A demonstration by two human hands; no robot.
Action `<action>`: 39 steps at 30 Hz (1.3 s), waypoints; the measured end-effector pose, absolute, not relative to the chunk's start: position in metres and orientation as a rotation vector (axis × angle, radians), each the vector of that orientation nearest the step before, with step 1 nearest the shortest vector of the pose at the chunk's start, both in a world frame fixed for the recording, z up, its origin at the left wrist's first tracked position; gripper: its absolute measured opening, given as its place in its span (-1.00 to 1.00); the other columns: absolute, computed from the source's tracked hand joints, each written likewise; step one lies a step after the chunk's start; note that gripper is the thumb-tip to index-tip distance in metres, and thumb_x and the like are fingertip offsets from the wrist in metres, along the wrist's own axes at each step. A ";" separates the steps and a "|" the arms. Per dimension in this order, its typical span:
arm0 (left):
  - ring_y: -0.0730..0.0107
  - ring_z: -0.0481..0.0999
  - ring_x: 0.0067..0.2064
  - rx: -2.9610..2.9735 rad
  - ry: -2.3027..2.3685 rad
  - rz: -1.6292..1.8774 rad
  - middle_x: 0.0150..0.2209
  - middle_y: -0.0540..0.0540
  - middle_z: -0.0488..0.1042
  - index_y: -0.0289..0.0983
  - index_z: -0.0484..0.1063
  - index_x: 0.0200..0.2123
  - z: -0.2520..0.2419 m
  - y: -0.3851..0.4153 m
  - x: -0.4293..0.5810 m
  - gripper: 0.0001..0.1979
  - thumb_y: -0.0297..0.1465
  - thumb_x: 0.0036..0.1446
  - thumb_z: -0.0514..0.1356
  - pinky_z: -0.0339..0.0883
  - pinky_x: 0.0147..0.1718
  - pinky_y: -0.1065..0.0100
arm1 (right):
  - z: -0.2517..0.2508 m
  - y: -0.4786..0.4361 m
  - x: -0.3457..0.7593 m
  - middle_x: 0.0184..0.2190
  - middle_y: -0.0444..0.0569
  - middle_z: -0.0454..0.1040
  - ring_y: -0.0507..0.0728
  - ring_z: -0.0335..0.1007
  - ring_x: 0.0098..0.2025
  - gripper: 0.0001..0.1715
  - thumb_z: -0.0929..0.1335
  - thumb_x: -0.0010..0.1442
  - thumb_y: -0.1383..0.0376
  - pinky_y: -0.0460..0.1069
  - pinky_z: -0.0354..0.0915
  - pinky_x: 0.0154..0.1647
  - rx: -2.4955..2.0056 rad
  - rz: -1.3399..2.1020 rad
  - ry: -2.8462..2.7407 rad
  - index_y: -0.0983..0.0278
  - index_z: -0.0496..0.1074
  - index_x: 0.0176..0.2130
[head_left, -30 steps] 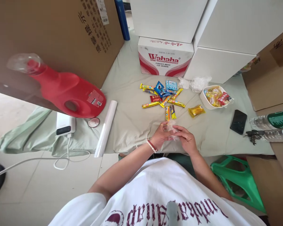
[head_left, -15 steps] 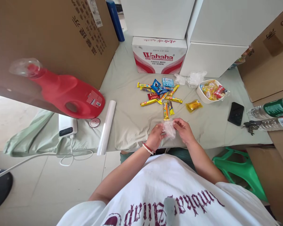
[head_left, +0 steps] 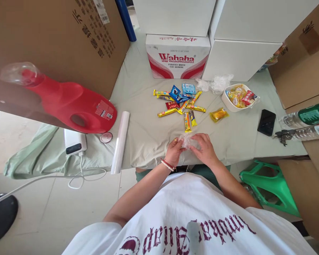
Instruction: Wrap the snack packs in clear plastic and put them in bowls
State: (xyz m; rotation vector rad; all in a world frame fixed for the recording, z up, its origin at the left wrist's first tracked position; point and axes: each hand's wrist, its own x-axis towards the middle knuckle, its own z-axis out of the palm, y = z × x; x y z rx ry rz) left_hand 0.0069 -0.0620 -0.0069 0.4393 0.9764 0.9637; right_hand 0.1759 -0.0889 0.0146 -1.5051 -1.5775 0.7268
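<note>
Pale green cloth (head_left: 146, 141) bears wrapped snacks (head_left: 183, 106), white tub (head_left: 232, 105), black phone (head_left: 266, 122), Wahaha box (head_left: 177, 67).

White ctn (head_left: 178, 58) ahead of me: "Wahaha® Purified Water for Drinking". Brown box (head_left: 55, 46), my L: "温馨提示".

One Wahaha box (head_left: 178, 60); in front of it, one left hand (head_left: 173, 152) and one right hand (head_left: 206, 150) at one clear wrap (head_left: 186, 140); to its right, one bowl (head_left: 233, 106), one phone (head_left: 266, 122), two plastic bottles (head_left: 312, 114); to its left, one red jug (head_left: 69, 101), one power bank (head_left: 75, 141), one roll (head_left: 121, 143)
</note>
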 end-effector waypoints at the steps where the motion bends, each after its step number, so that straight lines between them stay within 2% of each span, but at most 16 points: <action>1: 0.48 0.42 -0.36 0.444 0.993 0.970 -0.42 0.08 0.42 -0.23 0.40 -0.40 -0.008 -0.063 0.006 -0.59 -0.12 -0.07 0.50 0.35 -0.36 0.41 | 0.012 -0.090 0.176 -0.16 0.04 0.53 0.31 0.41 -0.01 -0.75 0.48 0.19 0.02 0.25 0.37 0.10 -1.515 0.747 -1.562 0.09 0.57 -0.20; 4: 0.52 0.40 -0.40 0.449 1.032 1.056 -0.46 0.11 0.38 -0.22 0.37 -0.44 -0.012 -0.063 0.001 -0.58 -0.12 -0.06 0.49 0.30 -0.39 0.44 | 0.002 -0.093 0.178 -0.33 -0.06 0.48 0.17 0.41 -0.27 -0.72 0.42 0.27 -0.01 0.10 0.40 -0.16 -1.516 0.936 -1.304 0.13 0.51 -0.30; 8: 0.53 0.46 -0.35 0.406 1.029 1.122 -0.41 0.11 0.41 -0.21 0.34 -0.41 -0.012 -0.062 -0.011 -0.58 -0.13 -0.03 0.49 0.39 -0.31 0.45 | -0.008 -0.098 0.182 -0.44 -0.17 0.40 0.06 0.29 -0.42 -0.55 0.50 0.12 -0.12 -0.02 0.33 -0.35 -1.451 1.122 -0.886 0.16 0.42 -0.33; 10: 0.53 0.45 -0.37 0.397 1.035 1.121 -0.42 0.12 0.37 -0.19 0.28 -0.40 -0.012 -0.063 -0.016 -0.54 -0.08 -0.02 0.48 0.39 -0.33 0.44 | -0.010 -0.100 0.182 -0.43 -0.17 0.41 0.06 0.33 -0.40 -0.49 0.51 0.07 -0.16 -0.04 0.34 -0.35 -1.424 1.170 -0.769 0.16 0.39 -0.34; 12: 0.54 0.39 -0.42 0.434 1.045 1.127 -0.46 0.14 0.30 -0.18 0.23 -0.41 -0.012 -0.065 -0.020 -0.49 -0.03 -0.01 0.46 0.37 -0.38 0.44 | -0.010 -0.103 0.179 -0.33 -0.11 0.50 0.10 0.43 -0.30 -0.44 0.47 0.10 -0.24 -0.02 0.38 -0.30 -1.413 1.195 -0.712 0.15 0.40 -0.28; 14: 0.53 0.34 -0.45 0.501 1.040 1.120 -0.47 0.14 0.26 -0.17 0.22 -0.42 -0.013 -0.068 -0.022 -0.46 0.02 -0.02 0.46 0.35 -0.41 0.44 | -0.010 -0.106 0.174 -0.19 -0.02 0.56 0.16 0.50 -0.16 -0.36 0.39 0.14 -0.32 0.03 0.43 -0.19 -1.417 1.199 -0.726 0.13 0.43 -0.14; 16: 0.52 0.31 -0.45 0.572 1.014 1.077 -0.48 0.12 0.25 -0.17 0.24 -0.42 -0.016 -0.070 -0.025 -0.46 0.06 -0.02 0.45 0.34 -0.41 0.42 | -0.013 -0.107 0.167 -0.16 -0.01 0.58 0.20 0.52 -0.10 -0.29 0.41 0.12 -0.32 0.08 0.45 -0.11 -1.440 1.194 -0.789 0.11 0.42 -0.01; 17: 0.51 0.30 -0.44 0.608 1.000 1.041 -0.47 0.11 0.25 -0.18 0.25 -0.42 -0.018 -0.071 -0.027 -0.46 0.07 -0.01 0.43 0.34 -0.40 0.41 | -0.015 -0.108 0.164 -0.21 -0.03 0.57 0.20 0.51 -0.14 -0.29 0.45 0.08 -0.29 0.08 0.45 -0.12 -1.459 1.182 -0.815 0.11 0.43 0.00; 19: 0.47 0.34 -0.40 0.712 1.022 0.985 -0.43 0.07 0.29 -0.18 0.28 -0.38 -0.021 -0.073 -0.032 -0.48 0.08 0.02 0.41 0.34 -0.37 0.38 | -0.019 -0.107 0.158 -0.36 -0.11 0.51 0.15 0.45 -0.29 -0.39 0.52 0.02 -0.20 0.05 0.44 -0.22 -1.499 1.148 -0.813 0.13 0.46 -0.12; 21: 0.39 0.41 -0.27 0.893 1.166 1.028 -0.29 -0.01 0.37 -0.18 0.33 -0.26 -0.021 -0.074 -0.039 -0.49 0.03 -0.01 0.44 0.35 -0.31 0.35 | -0.022 -0.105 0.153 -0.44 -0.16 0.43 0.10 0.34 -0.40 -0.50 0.52 0.04 -0.14 0.01 0.40 -0.34 -1.518 1.103 -0.750 0.15 0.45 -0.27; 23: 0.32 0.43 -0.16 1.141 1.370 1.132 -0.16 -0.08 0.38 -0.18 0.33 -0.15 -0.017 -0.076 -0.043 -0.47 -0.03 0.01 0.45 0.35 -0.23 0.31 | -0.024 -0.103 0.151 -0.46 -0.17 0.38 0.08 0.30 -0.43 -0.56 0.49 0.09 -0.11 -0.01 0.38 -0.40 -1.517 1.038 -0.710 0.16 0.43 -0.31; 27: 0.29 0.41 -0.21 1.594 1.430 1.108 -0.19 -0.10 0.37 -0.20 0.33 -0.09 -0.011 -0.081 -0.037 -0.59 -0.06 0.19 0.33 0.31 -0.13 0.22 | -0.024 -0.101 0.145 -0.41 -0.15 0.43 0.11 0.40 -0.39 -0.60 0.45 0.17 -0.11 0.02 0.42 -0.31 -1.556 0.868 -0.758 0.14 0.43 -0.27; 30: 0.09 0.45 -0.05 1.809 1.363 0.975 -0.09 -0.22 0.42 -0.24 0.38 -0.02 -0.017 -0.076 -0.026 -0.42 -0.06 0.03 0.44 0.30 -0.01 0.10 | -0.025 -0.102 0.138 -0.35 -0.11 0.50 0.15 0.50 -0.31 -0.61 0.41 0.24 -0.11 0.06 0.45 -0.19 -1.582 0.799 -0.839 0.14 0.44 -0.24; 32: 0.03 0.45 -0.01 1.844 1.382 0.911 -0.10 -0.24 0.44 -0.25 0.42 -0.09 -0.025 -0.067 -0.024 -0.54 -0.14 0.05 0.44 0.29 0.02 0.06 | -0.028 -0.102 0.135 -0.37 -0.11 0.51 0.15 0.51 -0.31 -0.61 0.40 0.27 -0.11 0.05 0.45 -0.18 -1.581 0.783 -0.863 0.14 0.44 -0.24; 35: 0.22 0.47 -0.16 1.679 1.352 0.929 -0.25 -0.12 0.46 -0.22 0.43 -0.28 -0.037 -0.049 -0.034 -0.84 -0.27 0.20 0.29 0.34 -0.07 0.18 | -0.031 -0.101 0.135 -0.43 -0.15 0.46 0.10 0.45 -0.43 -0.57 0.42 0.24 -0.13 0.01 0.42 -0.36 -1.556 0.800 -0.750 0.15 0.41 -0.24; 39: 0.44 0.44 -0.34 1.143 1.304 1.095 -0.36 0.01 0.45 -0.20 0.36 -0.30 -0.041 -0.030 -0.058 -0.74 -0.18 0.19 0.31 0.36 -0.30 0.38 | -0.030 -0.100 0.144 -0.56 -0.27 0.30 0.00 0.28 -0.59 -0.51 0.48 0.12 -0.14 -0.10 0.18 -0.65 -1.535 0.785 -0.504 0.17 0.36 -0.26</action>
